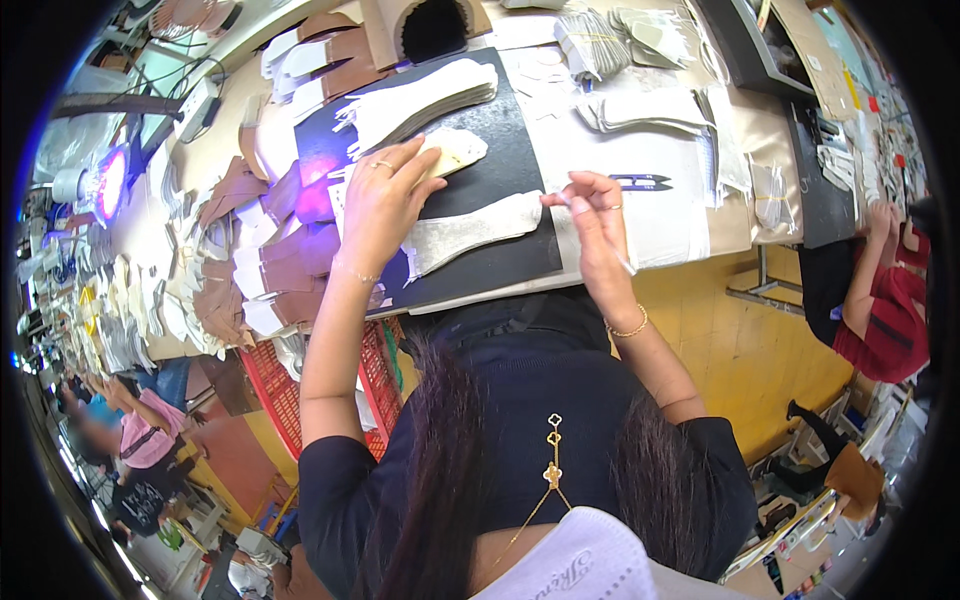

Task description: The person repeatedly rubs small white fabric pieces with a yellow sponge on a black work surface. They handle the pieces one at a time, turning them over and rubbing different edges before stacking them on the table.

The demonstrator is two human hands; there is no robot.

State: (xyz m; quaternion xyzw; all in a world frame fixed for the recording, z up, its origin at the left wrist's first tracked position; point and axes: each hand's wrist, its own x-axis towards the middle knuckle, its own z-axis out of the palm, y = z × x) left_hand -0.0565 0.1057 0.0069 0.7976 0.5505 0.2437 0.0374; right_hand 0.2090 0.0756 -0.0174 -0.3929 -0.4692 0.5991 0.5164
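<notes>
On a black board, my left hand has its fingers stretched out, the tips on the left end of a small pale-yellow piece. Its thumb is spread apart from the fingers. Just below lies a long, curved off-white cut piece, flat near the board's front edge. My right hand is closed on a thin white pen-like stick, held by that piece's right end. Behind the left hand is a stack of similar off-white pieces.
Dark thread snips lie right of my right hand. Brown and white cut pieces cover the table's left side. Bundled grey pieces sit at the back. A red crate stands below the table; a person in red is at right.
</notes>
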